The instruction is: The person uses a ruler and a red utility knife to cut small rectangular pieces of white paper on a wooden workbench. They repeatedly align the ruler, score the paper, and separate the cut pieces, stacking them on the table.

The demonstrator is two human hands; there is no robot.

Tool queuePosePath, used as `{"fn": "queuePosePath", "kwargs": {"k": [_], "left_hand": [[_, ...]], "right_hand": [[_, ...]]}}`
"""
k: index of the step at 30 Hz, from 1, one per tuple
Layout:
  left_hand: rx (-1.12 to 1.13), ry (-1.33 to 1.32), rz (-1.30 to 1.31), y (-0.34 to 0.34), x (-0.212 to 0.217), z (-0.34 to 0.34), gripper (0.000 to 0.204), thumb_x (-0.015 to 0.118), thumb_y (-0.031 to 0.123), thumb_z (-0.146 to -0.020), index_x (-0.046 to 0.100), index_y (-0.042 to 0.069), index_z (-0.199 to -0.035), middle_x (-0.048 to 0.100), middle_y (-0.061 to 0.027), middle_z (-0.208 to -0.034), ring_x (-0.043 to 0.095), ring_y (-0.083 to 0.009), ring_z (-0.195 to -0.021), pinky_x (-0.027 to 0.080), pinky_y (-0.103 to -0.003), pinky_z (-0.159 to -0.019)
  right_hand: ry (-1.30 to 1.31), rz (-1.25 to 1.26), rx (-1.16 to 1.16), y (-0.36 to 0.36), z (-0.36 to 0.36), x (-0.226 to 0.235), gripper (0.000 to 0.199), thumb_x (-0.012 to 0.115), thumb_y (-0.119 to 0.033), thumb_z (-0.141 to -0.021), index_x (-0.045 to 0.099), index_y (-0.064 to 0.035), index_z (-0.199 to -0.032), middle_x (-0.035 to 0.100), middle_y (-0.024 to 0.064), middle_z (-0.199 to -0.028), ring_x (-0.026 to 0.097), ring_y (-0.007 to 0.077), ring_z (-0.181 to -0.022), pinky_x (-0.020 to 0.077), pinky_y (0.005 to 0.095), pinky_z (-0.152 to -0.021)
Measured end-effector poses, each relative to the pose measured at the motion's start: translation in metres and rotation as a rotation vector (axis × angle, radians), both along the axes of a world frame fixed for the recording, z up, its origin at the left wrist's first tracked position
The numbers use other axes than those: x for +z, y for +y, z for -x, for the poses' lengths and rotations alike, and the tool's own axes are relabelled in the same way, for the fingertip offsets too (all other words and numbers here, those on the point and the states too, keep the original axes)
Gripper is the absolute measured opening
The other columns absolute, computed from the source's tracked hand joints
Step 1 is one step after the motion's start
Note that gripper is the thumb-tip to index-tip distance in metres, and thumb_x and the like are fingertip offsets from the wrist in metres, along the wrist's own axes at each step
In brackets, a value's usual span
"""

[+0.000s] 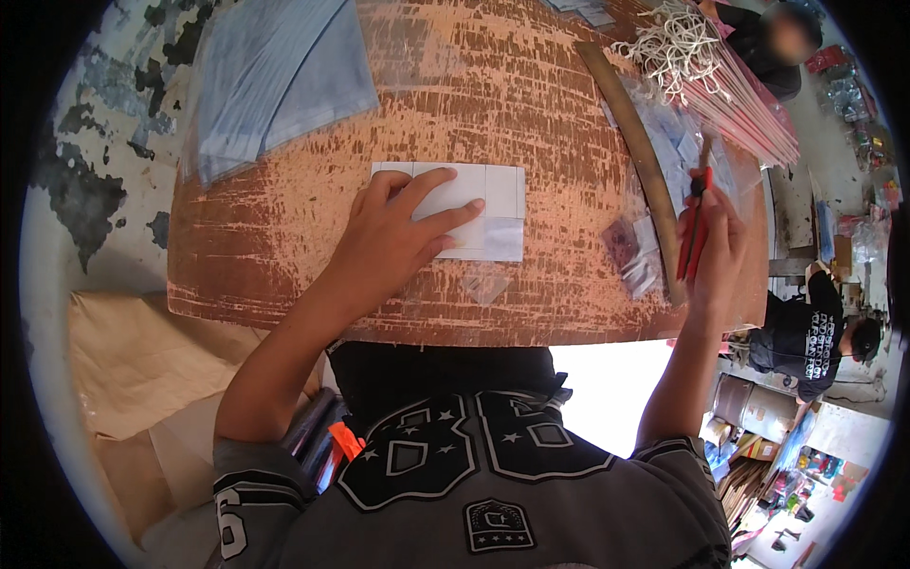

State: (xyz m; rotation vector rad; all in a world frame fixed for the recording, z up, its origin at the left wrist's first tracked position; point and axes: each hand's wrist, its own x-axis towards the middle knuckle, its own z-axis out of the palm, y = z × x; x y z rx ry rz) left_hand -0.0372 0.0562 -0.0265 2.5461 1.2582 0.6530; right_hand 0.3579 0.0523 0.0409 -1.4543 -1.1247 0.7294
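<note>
My left hand [398, 213] lies with its fingers spread over a white rectangular sheet [504, 194] marked with thin lines, pressing it to the worn wooden table [313, 204]. A small clear plastic piece [485, 287] sits just below the sheet's near edge. Off to the right, my right hand [722, 237] is closed round a red-handled tool [696, 228] with a dark pivot and a narrow brownish tip pointing away from me. Whether it is pliers, snips or scissors I cannot make out. The tool is apart from the sheet.
Long brown strip [637, 156] curves along the table's right side. Small clear packets [633, 256] lie beside it. Bluish plastic sleeves [284, 81] cover the far left. Pink rods with white cords [678, 47] are bundled far right. Two people [806, 327] are beyond the table's right edge.
</note>
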Motion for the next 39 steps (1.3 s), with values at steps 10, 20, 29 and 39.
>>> {"fn": "queuePosePath", "kwargs": {"k": [10,20,29,39], "left_hand": [[-0.011,0.028,-0.014,0.001,0.003,-0.002,0.058,0.078,0.020,-0.095,0.070,0.036,-0.150,0.057,-0.0034,-0.157,0.052,-0.0332,-0.124,0.048,-0.045,-0.112],[-0.060,0.119,-0.007,0.007,0.014,-0.001,0.059,0.076,0.025,-0.097,0.066,0.040,-0.154,0.057,-0.0100,-0.150,0.051,-0.0326,-0.131,0.044,-0.049,-0.113],[-0.106,0.157,0.081,0.017,0.023,0.001,0.057,0.074,0.030,-0.099,0.065,0.042,-0.154,0.055,-0.0089,-0.142,0.049,-0.0306,-0.136,0.041,-0.050,-0.114],[-0.108,0.155,0.092,0.018,0.022,0.002,0.057,0.074,0.032,-0.099,0.065,0.044,-0.154,0.055,-0.0084,-0.142,0.048,-0.0295,-0.136,0.040,-0.049,-0.112]], "right_hand": [[0.621,0.625,0.463,-0.088,0.127,0.001,0.046,0.058,-0.032,-0.114,0.064,0.0042,-0.142,0.066,0.0054,-0.096,0.061,0.0115,-0.068,0.0482,0.0258,-0.056],[0.738,0.720,0.369,-0.091,0.137,-0.019,0.049,0.047,-0.040,-0.117,0.069,0.0018,-0.128,0.065,0.0032,-0.084,0.057,0.0102,-0.065,0.0445,0.0234,-0.058],[0.314,0.677,0.567,-0.074,0.150,-0.030,0.052,0.045,-0.048,-0.119,0.071,-0.0022,-0.121,0.067,0.0040,-0.076,0.058,0.0072,-0.062,0.0443,0.0223,-0.057],[0.236,0.605,0.565,-0.066,0.158,-0.033,0.051,0.045,-0.047,-0.119,0.072,-0.0035,-0.117,0.064,0.0014,-0.072,0.058,0.0080,-0.061,0.0464,0.0248,-0.059]]}}
